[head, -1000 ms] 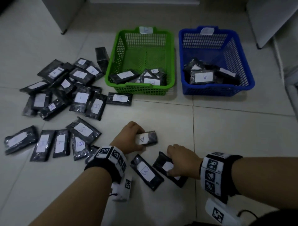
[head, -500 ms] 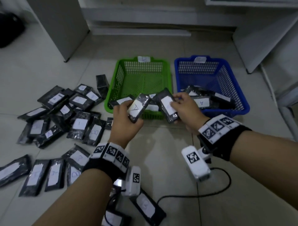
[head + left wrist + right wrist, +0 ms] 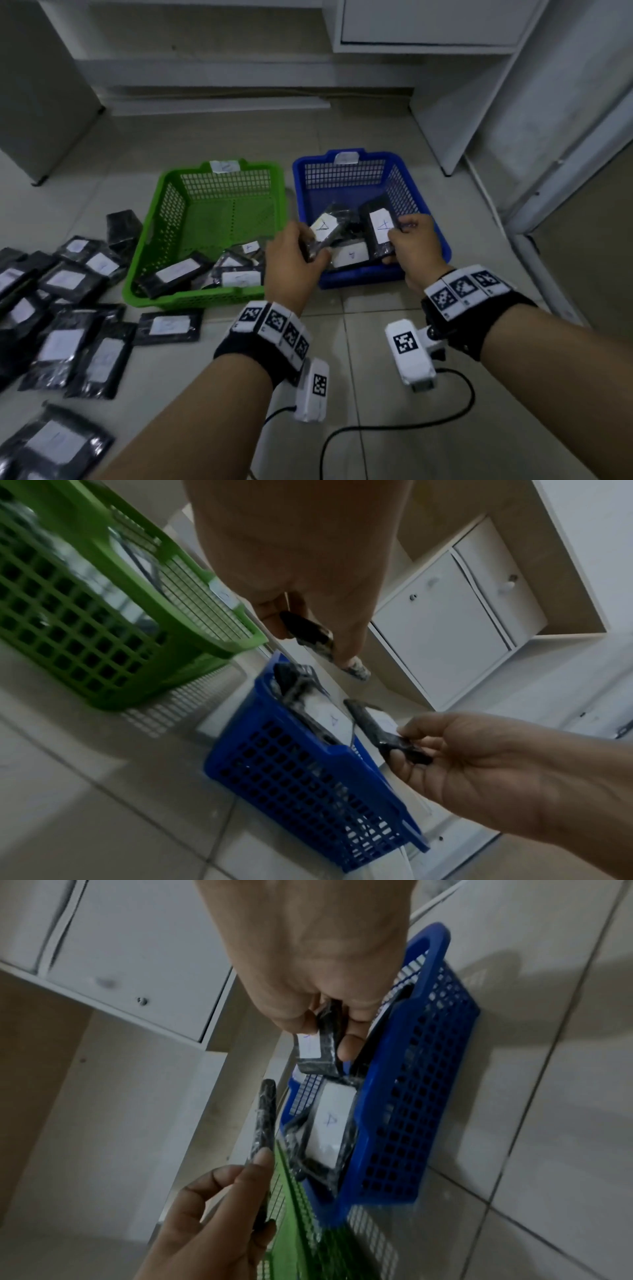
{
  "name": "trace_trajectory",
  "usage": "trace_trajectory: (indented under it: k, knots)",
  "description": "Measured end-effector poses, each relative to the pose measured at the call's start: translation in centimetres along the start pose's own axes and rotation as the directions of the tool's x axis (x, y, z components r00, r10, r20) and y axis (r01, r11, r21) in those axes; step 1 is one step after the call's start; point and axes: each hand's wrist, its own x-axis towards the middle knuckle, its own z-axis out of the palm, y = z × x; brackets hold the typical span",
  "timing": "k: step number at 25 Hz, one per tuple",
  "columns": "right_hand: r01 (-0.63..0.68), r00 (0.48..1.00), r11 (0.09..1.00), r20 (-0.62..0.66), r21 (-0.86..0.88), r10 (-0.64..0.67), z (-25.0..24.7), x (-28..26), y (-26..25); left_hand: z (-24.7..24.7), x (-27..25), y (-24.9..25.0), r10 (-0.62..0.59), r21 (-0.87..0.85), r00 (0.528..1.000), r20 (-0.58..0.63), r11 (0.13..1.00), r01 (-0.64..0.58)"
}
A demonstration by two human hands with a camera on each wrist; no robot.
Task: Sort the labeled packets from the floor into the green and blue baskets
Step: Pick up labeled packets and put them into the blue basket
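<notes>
Two baskets stand side by side on the tiled floor: a green basket point(image 3: 161, 219) on the left and a blue basket point(image 3: 424, 212) on the right, each with several black packets inside. My left hand point(image 3: 294, 260) grips a black packet point(image 3: 323, 231) whose white label reads A, over the blue basket's near left corner. My right hand point(image 3: 414, 243) pinches a second A-labeled packet point(image 3: 380, 226) above the same basket. In the left wrist view that packet point(image 3: 377, 729) hangs edge-on over the blue basket point(image 3: 308, 785). Another A packet point(image 3: 330, 1123) lies inside.
Several black labeled packets point(image 3: 61, 346) lie spread on the floor left of the green basket, one point(image 3: 169, 325) just in front of it. White cabinets point(image 3: 428, 24) stand behind and to the right. A black cable point(image 3: 394, 428) trails across the tiles near my wrists.
Both hands lifted a packet each from the floor, carried them forward past the green basket's front, and now hold them over the blue basket.
</notes>
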Motion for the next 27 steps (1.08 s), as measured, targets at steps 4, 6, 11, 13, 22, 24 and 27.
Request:
trace_trajectory:
  k: [4,6,11,13,22,24,27]
  knots:
    - [-0.09,0.996,0.994,0.002,0.065,0.09,-1.9,2.8,2.4,4.3,2.3,1.8,-0.003,0.06,0.999,0.047,0.998,0.0]
    - [-0.053,0.998,0.994,0.017,-0.097,0.055,-2.4,2.7,2.8,5.2,2.8,2.0,-0.029,0.097,0.987,0.16,0.995,0.014]
    - [0.2,0.978,0.869,0.043,-0.452,-0.203,-1.9,-1.4,2.8,3.3,2.1,0.7,0.083,0.12,0.963,0.257,0.986,-0.117]
    - [0.281,0.956,0.849,0.053,-0.448,-0.289,-0.9,-4.2,2.4,0.9,0.5,-0.5,0.114,0.075,0.985,0.126,0.989,-0.124]
    - [0.508,0.681,0.816,0.71,-0.277,-0.183,8.4,-19.3,6.5,-15.2,-17.1,-10.3,-0.165,0.279,0.983,0.083,0.951,0.136]
    - [0.519,0.511,0.805,0.859,-0.287,-0.023,9.7,-22.5,7.4,-18.0,-20.7,-12.0,-0.255,0.329,0.96,0.114,0.922,0.206]
    - [0.745,0.244,0.567,0.935,-0.351,0.258,10.6,-26.0,8.2,-20.5,-25.4,-14.0,-0.343,0.511,0.919,0.193,0.835,0.204]
